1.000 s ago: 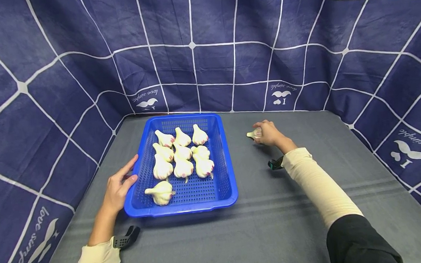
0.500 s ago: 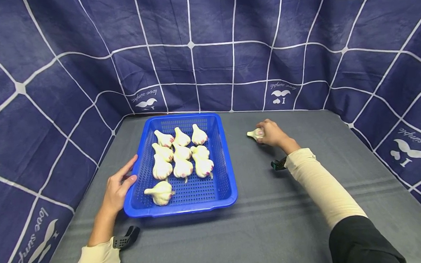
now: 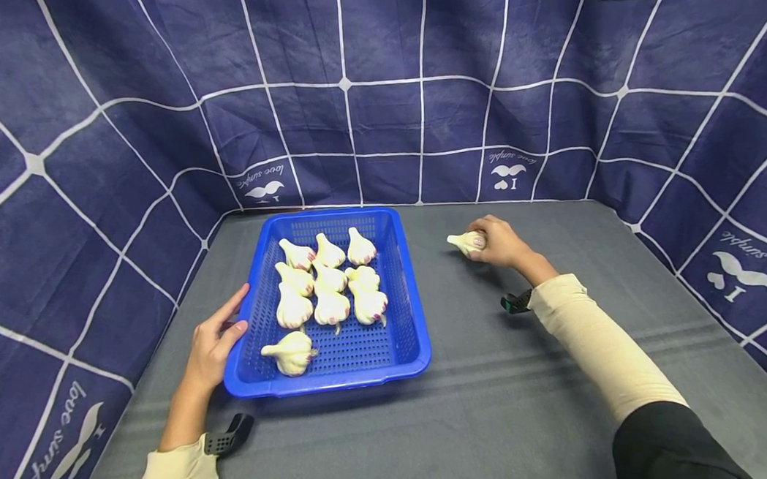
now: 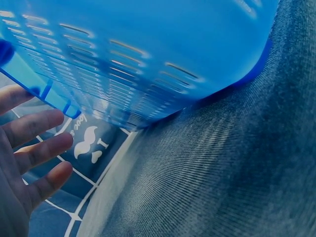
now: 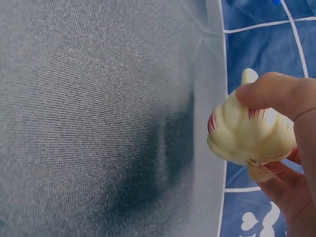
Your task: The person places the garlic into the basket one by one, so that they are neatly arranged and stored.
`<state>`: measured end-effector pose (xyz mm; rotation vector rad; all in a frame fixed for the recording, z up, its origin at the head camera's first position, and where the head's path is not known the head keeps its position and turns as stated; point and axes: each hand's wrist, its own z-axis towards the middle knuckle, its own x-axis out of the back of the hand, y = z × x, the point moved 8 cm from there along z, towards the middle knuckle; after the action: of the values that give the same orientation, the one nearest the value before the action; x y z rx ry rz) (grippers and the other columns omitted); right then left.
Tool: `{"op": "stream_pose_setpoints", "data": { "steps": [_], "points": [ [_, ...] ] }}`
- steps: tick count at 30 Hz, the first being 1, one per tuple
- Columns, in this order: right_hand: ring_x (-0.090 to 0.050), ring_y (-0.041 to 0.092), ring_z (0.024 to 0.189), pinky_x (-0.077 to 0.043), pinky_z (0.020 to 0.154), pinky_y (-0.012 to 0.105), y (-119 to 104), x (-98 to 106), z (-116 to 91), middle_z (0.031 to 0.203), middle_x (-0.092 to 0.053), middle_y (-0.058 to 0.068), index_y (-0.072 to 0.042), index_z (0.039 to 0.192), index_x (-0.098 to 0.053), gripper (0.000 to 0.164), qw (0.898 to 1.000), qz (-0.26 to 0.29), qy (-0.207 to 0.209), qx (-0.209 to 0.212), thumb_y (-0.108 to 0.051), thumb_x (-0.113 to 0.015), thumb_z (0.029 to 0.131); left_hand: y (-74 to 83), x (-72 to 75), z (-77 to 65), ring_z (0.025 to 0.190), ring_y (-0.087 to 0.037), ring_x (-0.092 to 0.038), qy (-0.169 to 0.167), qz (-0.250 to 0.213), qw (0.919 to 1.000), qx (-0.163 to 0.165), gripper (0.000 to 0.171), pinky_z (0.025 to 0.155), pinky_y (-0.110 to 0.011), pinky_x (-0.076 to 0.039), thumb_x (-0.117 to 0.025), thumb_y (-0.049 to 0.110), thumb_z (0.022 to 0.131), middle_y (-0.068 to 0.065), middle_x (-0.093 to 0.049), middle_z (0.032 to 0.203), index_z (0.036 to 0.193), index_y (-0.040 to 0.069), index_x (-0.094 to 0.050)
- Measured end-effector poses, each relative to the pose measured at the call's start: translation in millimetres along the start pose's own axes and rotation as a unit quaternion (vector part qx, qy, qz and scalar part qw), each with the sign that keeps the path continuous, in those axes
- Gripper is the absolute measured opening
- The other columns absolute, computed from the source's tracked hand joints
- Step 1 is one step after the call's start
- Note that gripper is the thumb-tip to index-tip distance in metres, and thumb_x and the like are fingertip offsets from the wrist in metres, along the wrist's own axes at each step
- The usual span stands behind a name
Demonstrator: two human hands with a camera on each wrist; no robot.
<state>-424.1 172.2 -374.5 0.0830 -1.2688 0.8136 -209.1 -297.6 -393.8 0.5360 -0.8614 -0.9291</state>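
In the head view my right hand (image 3: pixel 499 243) holds a garlic bulb (image 3: pixel 468 242) close above the grey tabletop, to the right of the basket. The right wrist view shows the thumb pressed on one side of this garlic bulb (image 5: pixel 249 131), with fingers behind it. Its stem points left in the head view. My left hand (image 3: pixel 212 349) touches the left rim of a blue plastic basket (image 3: pixel 422 340). In the left wrist view its fingers (image 4: pixel 47 148) are spread and mostly straight beside the basket wall (image 4: pixel 197 44). Several white garlic bulbs (image 3: pixel 330 309) lie in the basket.
Three rows of garlic bulbs fill the basket's back and middle, and one more garlic bulb (image 3: pixel 291 353) lies on its side at the front left. Grey cloth (image 3: pixel 402 443) covers the table. A blue curtain (image 3: pixel 382 115) with white lines closes off the back and sides.
My right hand has drawn slightly right and turned a little, so more of the garlic bulb shows in its grip. The left hand and basket hold their place.
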Motion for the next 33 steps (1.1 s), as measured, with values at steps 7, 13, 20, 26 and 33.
{"op": "stream_pose_setpoints", "data": {
  "steps": [7, 13, 20, 26, 33],
  "points": [
    [-0.059, 0.031, 0.088, -0.046, 0.078, 0.044, -3.0, 9.1, -10.3, 0.099, -0.062, 0.017, 0.001, 0.108, -0.067, 0.046, 1.0, 0.018, 0.009, -0.006, -0.017, -0.085, 0.07, 1.5, 0.4, 1.0, 0.085, 0.006, -0.061, 0.001, -0.005, 1.0, 0.004, 0.049, 0.075, -0.01, -0.046, -0.055, -0.003, 0.088, -0.029, -0.065, 0.117, 0.137, -0.001, -0.056],
    [-0.062, 0.031, 0.09, -0.053, 0.081, 0.045, -13.4, 16.0, -16.2, 0.098, -0.063, 0.016, 0.002, 0.106, -0.066, 0.045, 0.999, 0.042, 0.021, 0.01, -0.016, -0.087, 0.07, 1.7, 1.6, 0.9, 0.085, 0.005, -0.062, 0.001, -0.001, 1.0, 0.007, 0.049, 0.074, -0.01, -0.046, -0.055, -0.003, 0.088, -0.029, -0.064, 0.119, 0.137, 0.0, -0.056],
    [-0.064, 0.028, 0.09, -0.055, 0.081, 0.042, -28.0, 22.8, -21.9, 0.096, -0.064, 0.015, 0.003, 0.103, -0.066, 0.043, 0.996, 0.072, 0.04, 0.037, -0.013, -0.087, 0.07, 1.6, 1.3, 0.6, 0.086, 0.007, -0.06, 0.0, 0.002, 1.0, 0.003, 0.049, 0.075, -0.009, -0.045, -0.054, -0.003, 0.088, -0.031, -0.064, 0.118, 0.137, -0.002, -0.056],
    [-0.066, 0.022, 0.087, -0.056, 0.078, 0.036, -40.4, 31.7, -25.8, 0.095, -0.067, 0.01, 0.001, 0.101, -0.066, 0.041, 0.991, 0.099, 0.068, 0.06, -0.013, -0.088, 0.07, 1.2, 0.4, 0.2, 0.088, 0.009, -0.06, 0.0, -0.002, 1.0, 0.002, 0.049, 0.076, -0.009, -0.045, -0.054, -0.004, 0.088, -0.031, -0.064, 0.116, 0.137, -0.002, -0.055],
    [-0.069, 0.024, 0.085, -0.056, 0.074, 0.026, -54.1, 40.0, -27.1, 0.093, -0.069, 0.011, 0.001, 0.097, -0.066, 0.041, 0.984, 0.146, 0.08, 0.061, -0.01, -0.091, 0.066, 2.9, 0.2, -0.8, 0.084, 0.007, -0.061, 0.001, -0.001, 1.0, 0.003, 0.049, 0.074, -0.01, -0.046, -0.054, -0.004, 0.087, -0.03, -0.065, 0.114, 0.137, -0.002, -0.056]
  ]
}}
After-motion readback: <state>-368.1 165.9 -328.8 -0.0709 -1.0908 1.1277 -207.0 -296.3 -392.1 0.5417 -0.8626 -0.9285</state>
